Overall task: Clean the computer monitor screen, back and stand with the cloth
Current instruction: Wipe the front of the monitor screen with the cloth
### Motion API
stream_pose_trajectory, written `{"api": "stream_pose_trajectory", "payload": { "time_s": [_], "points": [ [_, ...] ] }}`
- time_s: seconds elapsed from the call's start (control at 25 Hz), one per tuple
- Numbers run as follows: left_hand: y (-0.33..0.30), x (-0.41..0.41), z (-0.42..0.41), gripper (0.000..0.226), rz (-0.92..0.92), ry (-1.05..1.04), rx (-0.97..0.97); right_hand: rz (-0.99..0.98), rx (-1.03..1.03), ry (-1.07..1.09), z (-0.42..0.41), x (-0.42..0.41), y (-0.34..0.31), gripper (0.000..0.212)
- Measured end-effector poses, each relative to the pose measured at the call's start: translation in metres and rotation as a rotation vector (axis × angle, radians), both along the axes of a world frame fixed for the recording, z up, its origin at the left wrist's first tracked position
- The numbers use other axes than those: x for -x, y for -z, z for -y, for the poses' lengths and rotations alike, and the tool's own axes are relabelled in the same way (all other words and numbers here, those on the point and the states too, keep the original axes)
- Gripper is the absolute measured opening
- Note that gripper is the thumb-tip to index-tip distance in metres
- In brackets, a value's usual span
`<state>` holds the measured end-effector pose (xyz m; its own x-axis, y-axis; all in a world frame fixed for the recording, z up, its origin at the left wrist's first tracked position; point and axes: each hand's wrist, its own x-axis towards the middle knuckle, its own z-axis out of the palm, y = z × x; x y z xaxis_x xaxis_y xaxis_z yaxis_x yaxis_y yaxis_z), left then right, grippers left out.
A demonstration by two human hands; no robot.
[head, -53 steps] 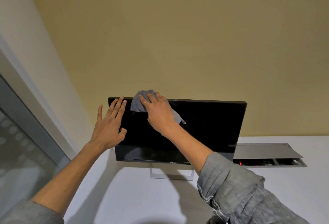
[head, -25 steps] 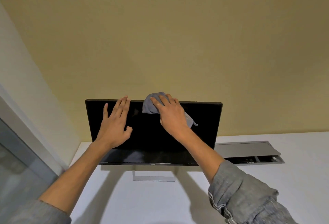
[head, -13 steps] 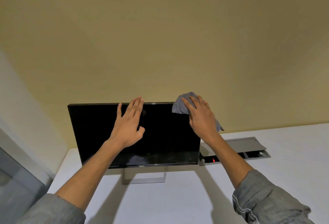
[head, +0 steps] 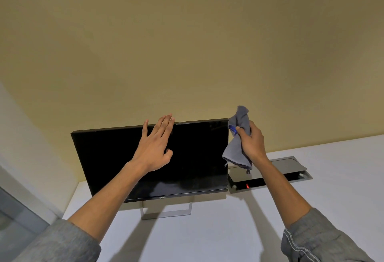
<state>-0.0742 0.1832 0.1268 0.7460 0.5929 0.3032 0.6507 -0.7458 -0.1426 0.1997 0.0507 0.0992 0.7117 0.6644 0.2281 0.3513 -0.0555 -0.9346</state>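
Observation:
A black monitor [head: 193,157] with a dark screen stands on a silver stand [head: 166,213] on the white desk [head: 207,236]. My left hand [head: 154,148] lies flat against the upper middle of the screen, fingers straight and reaching the top edge. My right hand [head: 252,144] is just past the monitor's top right corner and grips a bunched grey cloth [head: 238,143], which hangs down beside the right edge of the screen. The monitor's back is hidden.
An open grey cable hatch [head: 270,175] with a small red light is sunk into the desk right of the monitor. A beige wall [head: 187,53] rises close behind. A window frame [head: 18,209] runs along the left.
My right hand has swept the cloth rightward along the top of the screen and off its right corner, now clutching it bunched. My left hand has shifted right across the screen.

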Motion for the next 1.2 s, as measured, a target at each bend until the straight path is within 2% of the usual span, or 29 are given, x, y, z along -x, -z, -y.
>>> {"api": "stream_pose_trajectory", "payload": {
  "time_s": [0.08,0.28,0.44,0.8,1.12,1.2],
  "points": [
    [0.002,-0.007,0.0,0.093,-0.021,0.013,-0.001,-0.062,0.035,0.035,0.006,-0.001,0.006,0.041],
    [0.01,-0.019,-0.003,0.098,-0.078,0.018,0.022,0.1,0.204,-0.066,0.005,-0.003,-0.012,0.058],
    [0.015,-0.021,-0.006,0.099,-0.064,0.015,0.025,0.202,0.289,-0.142,-0.007,0.004,-0.017,0.052],
    [0.023,-0.025,-0.005,0.106,-0.067,0.005,0.02,0.107,0.277,-0.087,-0.012,0.013,0.025,0.033],
    [0.03,-0.031,-0.004,0.109,-0.049,-0.017,-0.021,0.09,0.407,-0.107,0.014,0.027,0.094,0.04],
    [0.032,-0.031,-0.004,0.109,-0.042,-0.023,-0.037,0.068,0.443,-0.1,0.018,0.029,0.109,0.036]
  ]
}}
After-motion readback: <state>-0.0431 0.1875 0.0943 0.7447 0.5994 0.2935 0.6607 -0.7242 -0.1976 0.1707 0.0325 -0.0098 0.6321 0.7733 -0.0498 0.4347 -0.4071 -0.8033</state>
